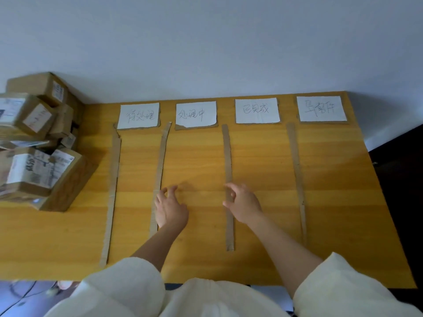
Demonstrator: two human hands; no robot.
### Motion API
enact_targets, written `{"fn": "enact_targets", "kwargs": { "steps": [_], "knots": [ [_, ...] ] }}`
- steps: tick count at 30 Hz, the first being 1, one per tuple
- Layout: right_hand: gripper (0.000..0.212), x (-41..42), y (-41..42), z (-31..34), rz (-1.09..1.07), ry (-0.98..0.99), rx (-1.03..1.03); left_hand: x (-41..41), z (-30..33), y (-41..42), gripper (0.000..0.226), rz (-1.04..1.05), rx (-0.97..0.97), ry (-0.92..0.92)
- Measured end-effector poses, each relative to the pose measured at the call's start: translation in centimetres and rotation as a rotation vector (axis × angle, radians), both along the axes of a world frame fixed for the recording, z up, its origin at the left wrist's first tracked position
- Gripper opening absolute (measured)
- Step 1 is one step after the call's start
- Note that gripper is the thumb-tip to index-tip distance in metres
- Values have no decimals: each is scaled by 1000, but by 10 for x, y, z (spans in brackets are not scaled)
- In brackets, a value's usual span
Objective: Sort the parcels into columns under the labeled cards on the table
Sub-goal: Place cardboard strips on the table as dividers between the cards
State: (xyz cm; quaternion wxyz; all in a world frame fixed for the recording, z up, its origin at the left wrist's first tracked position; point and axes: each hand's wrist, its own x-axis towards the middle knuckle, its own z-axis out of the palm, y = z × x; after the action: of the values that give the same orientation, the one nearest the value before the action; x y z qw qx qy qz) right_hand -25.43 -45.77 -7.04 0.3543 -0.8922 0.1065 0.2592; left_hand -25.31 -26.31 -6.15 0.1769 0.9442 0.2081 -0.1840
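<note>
Both hands are hovering empty over the counter (251,156): the left hand (170,208) is spreading loosely beside a cardboard strip (160,170), the right hand (243,205) is curling half-open over the next strip (229,156). Parcels (39,143) are lying heaped at the counter's left edge, well apart from the four labeled cards (257,110), leaving bare lanes under them.

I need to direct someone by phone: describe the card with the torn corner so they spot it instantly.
Start at the wooden table and look along its far edge, where four white cards sit in a row. Counting from the parcel pile, it is the second card. Only it has a ragged bottom-right corner.
</note>
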Motion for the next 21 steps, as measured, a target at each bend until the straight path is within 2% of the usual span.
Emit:
{"fn": "enact_targets", "kwargs": {
  "steps": [4,7,14,21],
  "knots": [
    [64,-7,13,-8,8,49,-44,-10,-3,30,57,150,72,-14],
    [63,-7,12,-9,6,32,-70,-16,-7,42,58,186,24,18],
    [63,-4,16,-7,4,26,-115,-22,-9,48,63,144,-41,36],
    [47,3,38,9,12,-90,-119,-21,-5,65,63,128,-166,47]
  ]
}}
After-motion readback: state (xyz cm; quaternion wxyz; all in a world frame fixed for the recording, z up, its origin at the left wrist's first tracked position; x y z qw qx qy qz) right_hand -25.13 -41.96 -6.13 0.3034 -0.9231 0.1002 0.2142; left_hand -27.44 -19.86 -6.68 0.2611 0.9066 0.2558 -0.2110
